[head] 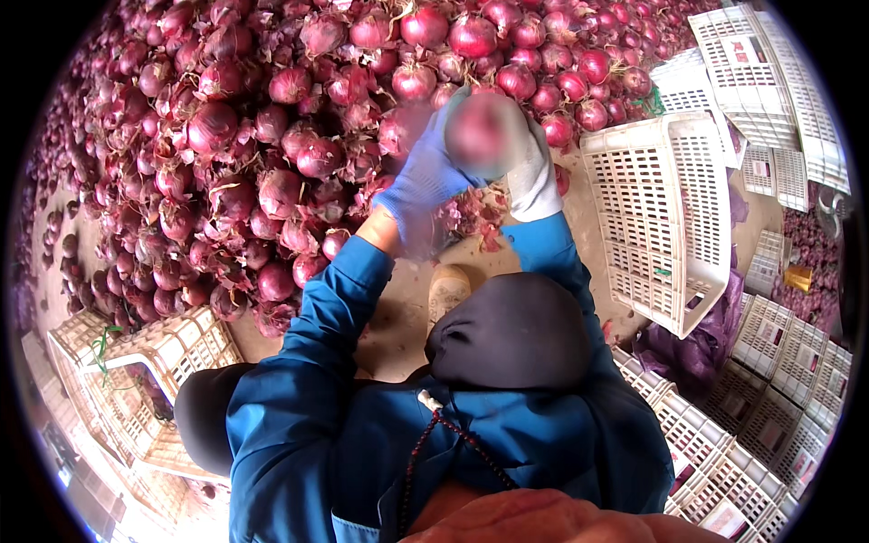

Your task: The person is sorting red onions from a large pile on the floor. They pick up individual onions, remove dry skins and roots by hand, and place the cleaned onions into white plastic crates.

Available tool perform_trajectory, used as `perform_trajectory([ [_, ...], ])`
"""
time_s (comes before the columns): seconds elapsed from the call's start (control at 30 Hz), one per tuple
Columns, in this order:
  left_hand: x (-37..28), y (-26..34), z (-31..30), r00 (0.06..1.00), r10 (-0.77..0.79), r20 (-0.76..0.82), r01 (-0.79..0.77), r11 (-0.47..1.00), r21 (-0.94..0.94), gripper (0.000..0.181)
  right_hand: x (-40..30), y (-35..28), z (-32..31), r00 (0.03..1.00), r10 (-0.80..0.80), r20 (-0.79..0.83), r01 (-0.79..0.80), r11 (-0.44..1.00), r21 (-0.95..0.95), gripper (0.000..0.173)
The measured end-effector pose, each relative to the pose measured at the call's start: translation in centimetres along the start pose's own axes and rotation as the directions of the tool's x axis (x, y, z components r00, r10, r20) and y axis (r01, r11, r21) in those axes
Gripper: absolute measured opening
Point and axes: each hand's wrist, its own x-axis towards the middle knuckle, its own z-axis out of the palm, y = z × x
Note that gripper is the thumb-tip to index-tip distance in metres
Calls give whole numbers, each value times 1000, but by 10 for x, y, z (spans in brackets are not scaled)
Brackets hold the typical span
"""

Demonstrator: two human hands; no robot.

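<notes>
My left hand (424,170), in a blue knit work glove, and my right hand (533,170), in a pale grey-white glove, are raised close together at the near edge of a large heap of red onions (231,197). Between them is a blurred, round, reddish thing (478,132), which looks like a red onion. The blur hides my fingertips, so which hand bears it cannot be told. Loose onion skins (490,224) lie on the floor below my hands.
An off-white plastic crate (638,217) stands tilted at the right, beside purple mesh material (692,346). More crates (747,81) are stacked behind it and at lower right. Another crate (156,353) with green string is at lower left. My shoe (448,292) is on the floor.
</notes>
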Motion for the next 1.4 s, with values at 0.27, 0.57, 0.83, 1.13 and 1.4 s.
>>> perform_trajectory([
  [0.27,-5,-11,-5,979,-146,144,201,822,-533,98,8,24,-4,967,250,46,-250,904,346,64],
  [0.57,-5,-21,-7,948,-277,159,319,799,-509,52,11,90,-10,993,109,-42,-94,960,263,55],
  [0.83,4,-72,-30,904,-339,-260,373,923,95,40,35,96,-168,982,189,10,15,-127,992,37],
  [1.13,83,-130,-169,785,256,-564,321,610,725,69,5,70,-77,955,184,-233,74,614,786,46],
  [1.4,125,-142,-208,931,8,-365,340,346,875,90,-16,21,38,869,324,373,-449,833,323,40],
])
